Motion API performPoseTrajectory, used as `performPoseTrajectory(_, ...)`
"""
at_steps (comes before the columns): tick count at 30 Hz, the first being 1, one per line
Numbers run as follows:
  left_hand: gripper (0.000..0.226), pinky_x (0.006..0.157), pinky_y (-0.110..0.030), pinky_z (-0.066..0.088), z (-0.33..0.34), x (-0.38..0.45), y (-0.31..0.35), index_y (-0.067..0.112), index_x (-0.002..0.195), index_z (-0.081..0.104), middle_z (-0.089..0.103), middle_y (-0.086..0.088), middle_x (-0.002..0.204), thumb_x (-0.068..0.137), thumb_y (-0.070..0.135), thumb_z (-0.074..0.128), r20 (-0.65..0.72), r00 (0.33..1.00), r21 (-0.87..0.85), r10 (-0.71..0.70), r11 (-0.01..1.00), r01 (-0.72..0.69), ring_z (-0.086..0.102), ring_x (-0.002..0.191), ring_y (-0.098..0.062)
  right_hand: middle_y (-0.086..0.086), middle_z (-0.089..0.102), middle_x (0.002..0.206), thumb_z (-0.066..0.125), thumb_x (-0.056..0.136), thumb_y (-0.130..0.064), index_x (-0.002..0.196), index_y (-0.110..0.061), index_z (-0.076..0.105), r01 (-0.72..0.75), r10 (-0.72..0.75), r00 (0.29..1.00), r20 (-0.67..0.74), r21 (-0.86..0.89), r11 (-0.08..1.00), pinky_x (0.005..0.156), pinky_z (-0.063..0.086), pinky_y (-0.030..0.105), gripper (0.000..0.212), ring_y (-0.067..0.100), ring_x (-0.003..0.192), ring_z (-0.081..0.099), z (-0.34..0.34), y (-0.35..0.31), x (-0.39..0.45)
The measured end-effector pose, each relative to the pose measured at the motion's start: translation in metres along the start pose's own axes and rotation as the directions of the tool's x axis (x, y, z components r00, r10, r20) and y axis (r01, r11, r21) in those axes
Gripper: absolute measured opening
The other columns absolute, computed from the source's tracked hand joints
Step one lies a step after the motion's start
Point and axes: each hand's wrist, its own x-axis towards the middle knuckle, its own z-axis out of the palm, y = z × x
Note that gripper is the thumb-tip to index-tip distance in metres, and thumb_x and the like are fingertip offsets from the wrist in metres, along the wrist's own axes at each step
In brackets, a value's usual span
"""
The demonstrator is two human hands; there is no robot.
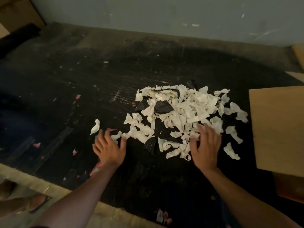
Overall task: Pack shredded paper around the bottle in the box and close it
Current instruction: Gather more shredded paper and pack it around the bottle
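A loose heap of white shredded paper (185, 116), mixed with a few black textured scraps (162, 106), lies on a black table top (65, 96). My left hand (109, 147) rests at the heap's near left edge with fingers spread, its tips touching a few strips. My right hand (205, 147) lies palm down on the heap's near right part, fingers apart. Neither hand holds anything. A brown cardboard box (278, 129) stands at the right edge; only a flat panel of it shows. The bottle is not in view.
More cardboard (14, 14) sits at the far left corner and some at the far right (299, 55). A grey wall (164, 14) runs behind the table. Small scraps dot the table. A sandalled foot (32, 203) shows on the floor, lower left.
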Motion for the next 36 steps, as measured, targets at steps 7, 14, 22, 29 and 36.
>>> performPoseTrajectory(7,0.093,0.122,-0.055,-0.003,0.001,0.068,-0.017,0.016,0.158,0.0,0.006,-0.018,0.166,0.093,0.064,0.044,0.097,0.991,-0.081,-0.089,0.992,0.097,-0.001,0.153,-0.034,0.015,0.011,0.164,0.031,0.1,-0.054,0.156,-0.034,0.013,-0.641,0.64,0.767,-0.036,-0.057,0.765,0.116,0.003,0.064,0.062,0.036,0.149,0.011,-0.011,0.051,0.017)
performPoseTrajectory(14,0.084,0.123,-0.045,-0.003,0.029,0.059,0.038,0.012,0.159,0.0,0.007,-0.013,0.167,0.097,0.064,0.025,0.271,0.908,-0.116,0.321,0.947,-0.3,-0.001,0.154,-0.025,0.012,0.019,0.162,0.03,0.101,-0.052,0.156,-0.033,0.016,-0.436,0.439,0.885,0.154,-0.054,0.898,0.118,-0.005,0.048,0.06,0.029,0.151,0.009,0.025,0.013,0.016)
performPoseTrajectory(22,0.078,0.11,-0.043,0.031,0.029,0.07,0.088,0.019,0.156,0.022,0.038,-0.011,0.143,0.092,0.064,0.029,0.13,0.815,-0.281,0.564,0.81,-0.515,0.034,0.129,-0.025,0.008,0.053,0.116,0.041,0.096,-0.044,0.12,-0.018,0.058,-0.347,0.428,0.859,-0.281,0.297,0.89,0.094,0.041,0.046,0.039,0.026,0.112,0.047,0.014,-0.023,0.045)
performPoseTrajectory(29,0.088,0.121,-0.055,0.017,0.05,0.197,0.137,0.018,0.159,0.006,0.017,-0.019,0.164,0.094,0.068,0.039,0.255,0.943,-0.343,0.213,0.932,-0.117,0.018,0.15,-0.037,0.016,0.018,0.159,0.035,0.098,-0.056,0.149,-0.036,0.03,-0.758,0.791,0.608,-0.066,0.247,0.603,0.112,0.025,0.061,0.055,0.04,0.143,0.021,-0.03,0.015,0.184)
performPoseTrajectory(36,0.105,0.114,-0.057,0.033,0.062,0.216,0.189,0.035,0.156,0.012,0.033,-0.009,0.16,0.072,0.089,0.04,0.581,0.769,-0.483,0.268,0.874,0.061,0.037,0.142,-0.034,0.011,0.031,0.157,0.036,0.096,-0.059,0.151,-0.037,0.027,-0.533,0.583,0.74,0.335,-0.236,0.812,0.107,0.032,0.062,0.059,0.041,0.138,0.036,-0.019,0.015,0.23)
